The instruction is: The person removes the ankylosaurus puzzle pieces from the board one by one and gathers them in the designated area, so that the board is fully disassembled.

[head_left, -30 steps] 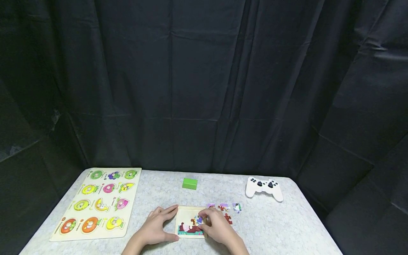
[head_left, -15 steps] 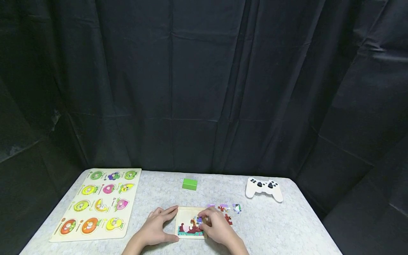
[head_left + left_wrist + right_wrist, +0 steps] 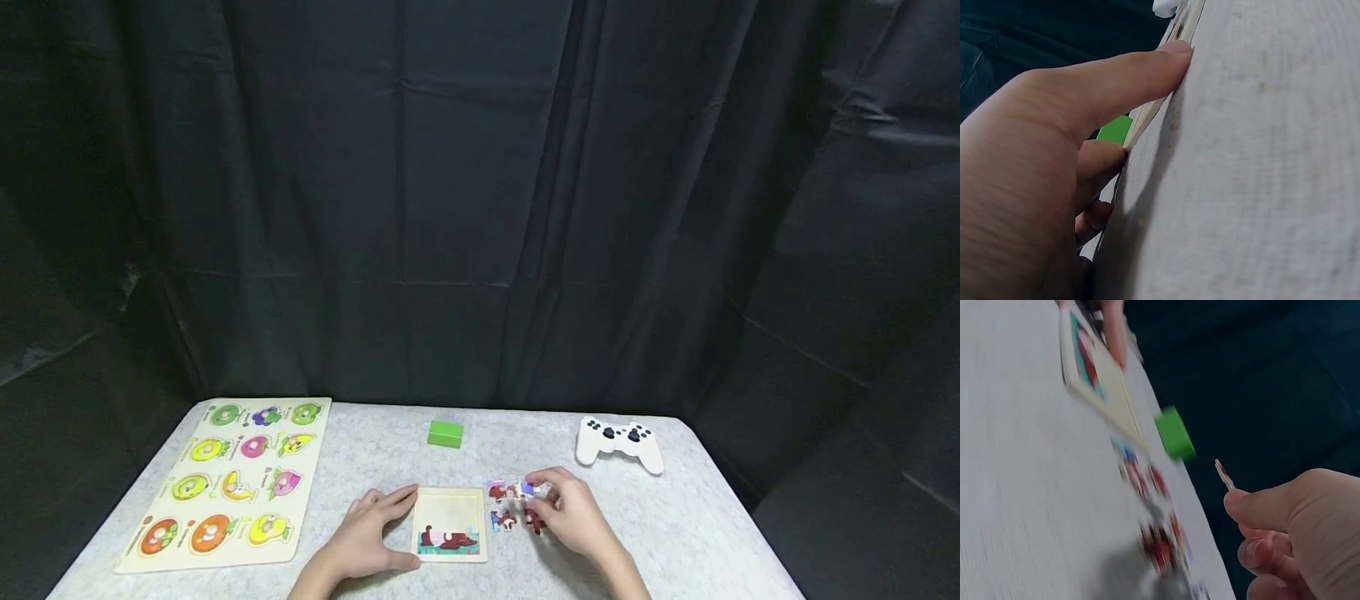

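My left hand [image 3: 367, 535] rests at the left side of a small wooden puzzle tray [image 3: 450, 492]. Its thumb touches the near corner and the forefinger the far corner, both seen close up in the left wrist view. Brown, pink and teal puzzle pieces [image 3: 448, 540] fill the tray's near edge; the rest shows bare wood. To the right of the tray, my right hand [image 3: 573, 515] pinches a thin puzzle piece [image 3: 1224, 474] between thumb and finger. Several loose puzzle pieces lie below and beside it, among them a brown one [image 3: 504, 521] and a dark red one [image 3: 535, 522], blurred in the right wrist view.
A green block [image 3: 446, 434] stands behind the tray. At the back right lies a white game controller [image 3: 619, 445]. A large fruit puzzle board [image 3: 251, 508] covers the table's left side. A black curtain [image 3: 465, 208] hangs behind the table.
My right hand has moved right, from above the tray to the loose pieces. The giraffe and blue pieces seen at the tray under that hand are no longer there. My left hand stays put.
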{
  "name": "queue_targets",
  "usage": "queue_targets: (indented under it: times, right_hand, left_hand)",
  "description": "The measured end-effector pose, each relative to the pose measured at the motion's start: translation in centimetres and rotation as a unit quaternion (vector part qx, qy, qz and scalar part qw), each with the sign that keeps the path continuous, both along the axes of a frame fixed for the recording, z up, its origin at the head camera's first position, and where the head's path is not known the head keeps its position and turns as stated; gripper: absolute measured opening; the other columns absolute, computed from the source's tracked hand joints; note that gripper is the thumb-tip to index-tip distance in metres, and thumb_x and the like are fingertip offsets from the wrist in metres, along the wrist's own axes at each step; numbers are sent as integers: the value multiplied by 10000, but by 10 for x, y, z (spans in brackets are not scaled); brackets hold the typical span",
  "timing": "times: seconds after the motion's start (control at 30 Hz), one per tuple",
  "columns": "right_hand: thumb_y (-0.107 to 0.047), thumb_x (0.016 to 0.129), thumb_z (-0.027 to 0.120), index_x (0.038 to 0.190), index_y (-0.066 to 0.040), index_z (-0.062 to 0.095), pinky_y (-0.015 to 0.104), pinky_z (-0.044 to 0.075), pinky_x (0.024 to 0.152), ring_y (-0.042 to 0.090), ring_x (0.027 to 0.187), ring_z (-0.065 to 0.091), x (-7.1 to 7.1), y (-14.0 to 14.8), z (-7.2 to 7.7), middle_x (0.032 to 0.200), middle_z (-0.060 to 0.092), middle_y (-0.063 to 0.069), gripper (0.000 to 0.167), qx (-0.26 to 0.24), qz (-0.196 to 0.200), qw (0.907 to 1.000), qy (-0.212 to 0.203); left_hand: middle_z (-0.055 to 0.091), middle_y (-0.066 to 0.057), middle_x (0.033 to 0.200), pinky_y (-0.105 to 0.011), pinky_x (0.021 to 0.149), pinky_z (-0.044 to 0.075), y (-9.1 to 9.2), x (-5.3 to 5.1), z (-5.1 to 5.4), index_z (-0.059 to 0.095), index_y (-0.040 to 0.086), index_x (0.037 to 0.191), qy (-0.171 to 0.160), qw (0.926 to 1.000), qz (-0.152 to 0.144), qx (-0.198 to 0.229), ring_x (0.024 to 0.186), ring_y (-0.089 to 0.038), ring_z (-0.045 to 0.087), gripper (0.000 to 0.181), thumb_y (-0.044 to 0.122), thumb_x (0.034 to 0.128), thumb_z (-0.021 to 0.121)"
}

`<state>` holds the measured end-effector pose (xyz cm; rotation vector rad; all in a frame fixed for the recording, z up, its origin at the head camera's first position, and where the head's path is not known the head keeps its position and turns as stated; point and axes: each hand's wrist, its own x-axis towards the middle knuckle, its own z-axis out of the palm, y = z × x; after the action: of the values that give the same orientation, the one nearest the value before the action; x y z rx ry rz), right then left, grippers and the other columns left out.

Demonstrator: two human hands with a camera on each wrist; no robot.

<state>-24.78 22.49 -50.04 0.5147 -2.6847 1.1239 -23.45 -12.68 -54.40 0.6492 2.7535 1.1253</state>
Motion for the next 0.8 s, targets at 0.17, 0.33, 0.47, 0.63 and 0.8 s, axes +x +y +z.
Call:
queue_targets:
  times: [0.17,0.33,0.47,0.63,0.8]
  right_hand:
    - [18,858,817,1125,-49,780,236,452,571,20,635,518,-2,38,-2,1042,733,56,278,123,-407,9987,-282]
    - [-15,864,828,1118,-65,789,237,454,569,33,640,512,0,62,-14,1040,728,42,262,1,-494,9966,-655]
    - [-46,869,843,1108,-67,797,236,472,613,12,684,521,3,74,-30,1027,738,36,244,-289,-176,9984,-444]
    - [-9,848,846,1074,-57,803,232,445,584,-12,655,487,5,79,-45,982,734,18,235,-503,-42,9987,115]
    - [43,809,850,1061,-57,810,223,429,549,-11,621,479,5,79,-51,973,739,17,274,-593,-68,9976,364]
  left_hand:
    - [505,9,1631,-319,803,333,-1,0,1,579,93,1530,36,10000,19,36,969,-52,402,1001,526,703,939]
    - [505,13,1631,-318,802,332,0,0,-1,576,96,1533,-1,10000,0,19,968,-48,401,1001,522,703,937]
    - [504,2,1632,-320,802,334,0,0,-2,572,93,1535,2,10000,-32,32,976,-48,405,1002,534,712,934]
    - [504,-6,1632,-319,801,334,-1,0,-1,571,82,1534,18,10000,-49,51,975,-46,404,1003,538,717,931]
    - [515,-4,1624,-319,803,334,0,0,1,580,85,1527,40,10000,1,21,975,-45,404,993,523,709,932]
